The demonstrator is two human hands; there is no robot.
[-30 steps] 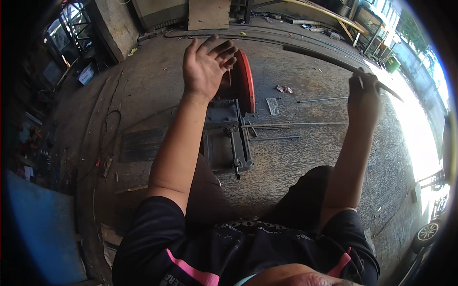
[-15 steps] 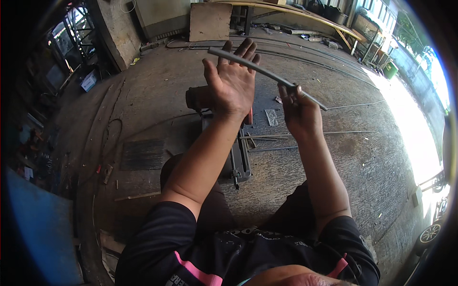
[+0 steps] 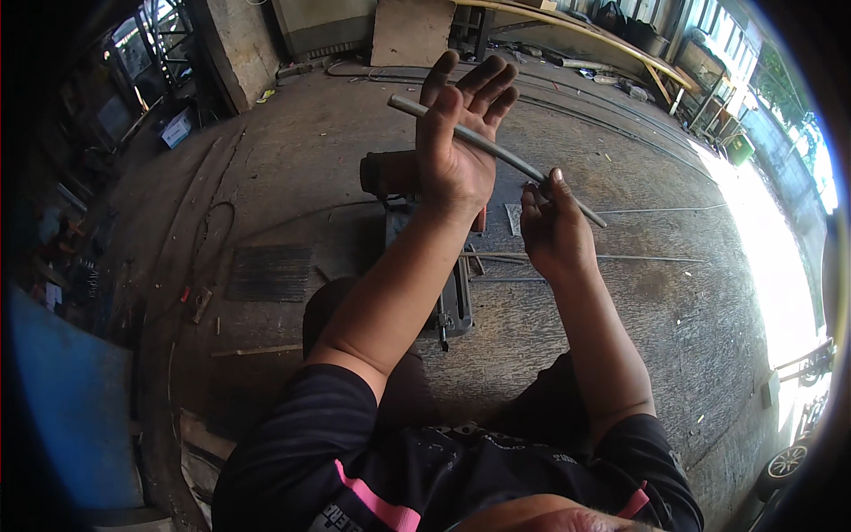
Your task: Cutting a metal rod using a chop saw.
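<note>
Head view: the right hand grips a grey rod above the worn floor, its other end crossing behind the thumb of the spread left hand (sunlight glares at right).

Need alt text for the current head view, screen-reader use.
A person's right hand holds a slim grey rod that slants across the open left hand, passing behind its thumb. Below, partly hidden by the left forearm, a dark machine stands on a worn floor beside more thin rods.

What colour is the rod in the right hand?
The rod is dull grey, best seen in the head view.
</note>
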